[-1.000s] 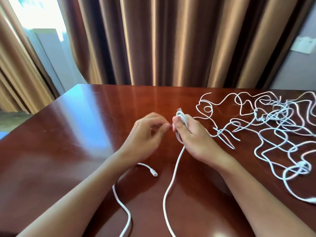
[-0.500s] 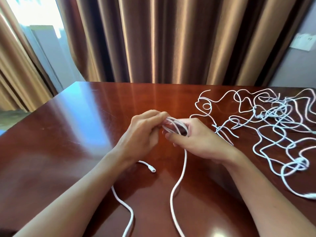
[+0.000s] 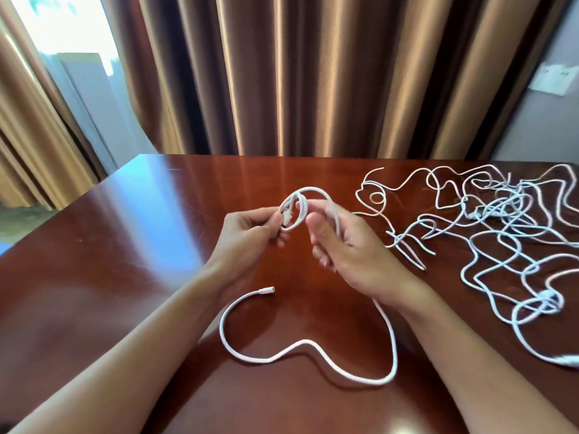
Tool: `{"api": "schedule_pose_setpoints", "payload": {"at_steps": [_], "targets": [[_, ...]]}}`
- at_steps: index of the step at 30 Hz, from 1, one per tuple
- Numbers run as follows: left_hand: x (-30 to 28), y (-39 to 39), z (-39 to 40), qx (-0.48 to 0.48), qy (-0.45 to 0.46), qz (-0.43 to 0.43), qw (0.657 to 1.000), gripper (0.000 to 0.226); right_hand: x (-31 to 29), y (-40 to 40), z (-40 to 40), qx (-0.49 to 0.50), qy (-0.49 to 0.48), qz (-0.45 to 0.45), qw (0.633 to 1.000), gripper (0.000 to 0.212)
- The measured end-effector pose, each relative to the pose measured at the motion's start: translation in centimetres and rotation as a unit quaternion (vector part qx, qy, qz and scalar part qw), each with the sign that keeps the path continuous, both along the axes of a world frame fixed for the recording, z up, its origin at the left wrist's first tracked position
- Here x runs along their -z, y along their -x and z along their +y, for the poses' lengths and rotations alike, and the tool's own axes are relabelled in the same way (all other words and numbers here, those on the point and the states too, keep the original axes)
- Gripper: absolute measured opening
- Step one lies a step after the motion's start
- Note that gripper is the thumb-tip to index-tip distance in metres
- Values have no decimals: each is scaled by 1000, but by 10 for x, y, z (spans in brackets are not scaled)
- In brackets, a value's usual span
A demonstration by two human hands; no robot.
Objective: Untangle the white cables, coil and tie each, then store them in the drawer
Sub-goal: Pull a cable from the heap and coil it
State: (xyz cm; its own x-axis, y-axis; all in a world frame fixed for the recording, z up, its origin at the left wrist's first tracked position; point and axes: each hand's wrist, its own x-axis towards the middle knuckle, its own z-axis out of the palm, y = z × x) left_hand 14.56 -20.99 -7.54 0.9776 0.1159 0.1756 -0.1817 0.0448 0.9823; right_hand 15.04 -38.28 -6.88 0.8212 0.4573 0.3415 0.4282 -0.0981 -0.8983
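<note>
One white cable (image 3: 300, 346) is held above the brown table (image 3: 103, 261). My left hand (image 3: 250, 236) pinches a small coil of it (image 3: 296, 208) near a plug end. The same cable arcs over my right hand (image 3: 347, 245), whose fingers curl loosely round it. From under my right wrist the cable drops to the table, loops toward me and ends in a free plug (image 3: 266, 289) below my left wrist. A tangle of white cables (image 3: 501, 233) lies to the right, apart from both hands.
Brown curtains (image 3: 313, 73) hang behind the table's far edge. A window (image 3: 62, 32) is at the upper left and a wall socket (image 3: 554, 79) at the upper right. The tangle reaches the table's right side.
The hands have drawn slightly apart and the coil now hangs between them as a wider loop. The loose cable has slid onto the table into a full loop near me.
</note>
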Motion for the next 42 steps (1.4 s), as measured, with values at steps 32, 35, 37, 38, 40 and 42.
{"api": "schedule_pose_setpoints", "payload": {"at_steps": [32, 35, 37, 38, 40, 42], "targets": [[10, 1, 8, 7, -655, -350, 669, 47, 1, 9, -4, 187, 462, -273, 823, 25], [6, 2, 10, 38, -619, -343, 706, 37, -2, 6, -7, 133, 420, -210, 873, 24], [3, 2, 16, 81, -554, -322, 763, 31, -2, 2, -9, 71, 337, -143, 928, 39], [2, 2, 18, 89, -521, -315, 789, 23, -3, 0, -10, 46, 288, -122, 949, 47], [2, 4, 16, 73, -469, -311, 823, 17, -5, 2, -11, 6, 205, -83, 975, 54], [2, 4, 11, 49, -412, -299, 859, 16, -10, 6, -9, -10, 131, -58, 990, 51]]}}
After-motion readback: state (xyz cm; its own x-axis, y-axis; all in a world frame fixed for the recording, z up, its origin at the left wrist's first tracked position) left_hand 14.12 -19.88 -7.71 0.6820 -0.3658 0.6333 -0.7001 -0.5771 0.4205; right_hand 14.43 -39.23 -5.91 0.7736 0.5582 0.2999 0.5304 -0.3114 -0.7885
